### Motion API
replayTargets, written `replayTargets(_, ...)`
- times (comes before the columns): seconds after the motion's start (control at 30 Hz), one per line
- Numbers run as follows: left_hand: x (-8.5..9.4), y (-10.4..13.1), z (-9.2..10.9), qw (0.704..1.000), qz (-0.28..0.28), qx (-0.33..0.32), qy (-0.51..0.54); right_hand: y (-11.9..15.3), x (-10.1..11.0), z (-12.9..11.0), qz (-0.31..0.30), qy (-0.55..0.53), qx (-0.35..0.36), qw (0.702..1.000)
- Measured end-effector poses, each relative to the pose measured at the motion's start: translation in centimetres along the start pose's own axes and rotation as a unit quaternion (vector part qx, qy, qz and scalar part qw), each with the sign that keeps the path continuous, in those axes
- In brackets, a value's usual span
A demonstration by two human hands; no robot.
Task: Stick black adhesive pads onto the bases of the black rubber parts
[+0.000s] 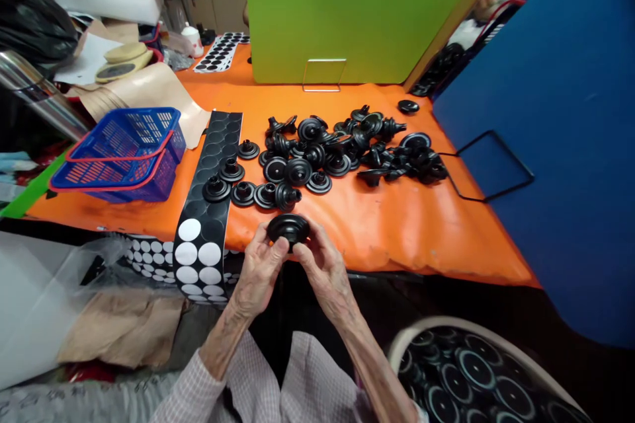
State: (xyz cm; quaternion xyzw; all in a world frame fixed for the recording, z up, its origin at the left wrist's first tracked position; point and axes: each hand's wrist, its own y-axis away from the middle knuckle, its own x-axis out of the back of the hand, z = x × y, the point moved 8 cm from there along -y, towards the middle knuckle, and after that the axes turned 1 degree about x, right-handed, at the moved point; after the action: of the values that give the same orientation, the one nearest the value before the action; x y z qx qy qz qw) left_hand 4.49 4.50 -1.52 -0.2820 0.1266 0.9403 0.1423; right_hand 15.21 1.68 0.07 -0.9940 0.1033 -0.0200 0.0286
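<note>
Between my two hands, at the front edge of the orange-covered table (387,231), is a round black stepped part (288,227) with a short neck. My left hand (260,269) grips its left side, thumb on the neck. Opposite it, my right hand (322,269) holds the right side with thumb and fingers. Just beyond lies a pile of similar black parts (312,155). Several stand neck-up at the left, some of them on a black strip of round stickers (218,145). White circles show on the strip's lower part, which hangs over the edge.
A blue plastic basket (119,155) with red handles stands at the left. A green board (347,13) rises behind the pile, a blue board (555,145) at the right. Below right, a round tub (404,337) holds many black discs. A sticker sheet (218,53) lies at the back.
</note>
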Motion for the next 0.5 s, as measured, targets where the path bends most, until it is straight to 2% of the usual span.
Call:
replayTargets(0.1, 1.3, -2.1, 2.8, 0.996, 0.064, -0.042, -0.053, -2.1, 2.1, 0.1, 0.016, 0.101, 0.028, 0.994)
replayTargets(0.2, 3.4, -5.3, 6.5, 0.969, 0.148, -0.1, -0.169, -5.8, 4.6, 0.3, 0.058, 0.281, 0.082, 0.955)
replayTargets(0.3, 5.0, -8.4, 9.6, 0.912, 0.216, -0.16, -0.309, -9.9, 5.6, 1.1, 0.076, 0.382, 0.119, 0.913)
replayTargets(0.37, 5.5, -9.8, 10.7, 0.868, 0.248, -0.18, -0.391, -11.8, 5.6, 1.6, 0.071, 0.401, 0.125, 0.905)
replayTargets(0.43, 5.5, -10.2, 11.2, 0.824, 0.268, -0.182, -0.466, -12.7, 5.6, 1.9, 0.063, 0.409, 0.128, 0.901)
replayTargets(0.5, 5.0, -9.6, 11.4, 0.775, 0.284, -0.181, -0.536, -12.8, 5.9, 1.9, 0.057, 0.415, 0.127, 0.899)
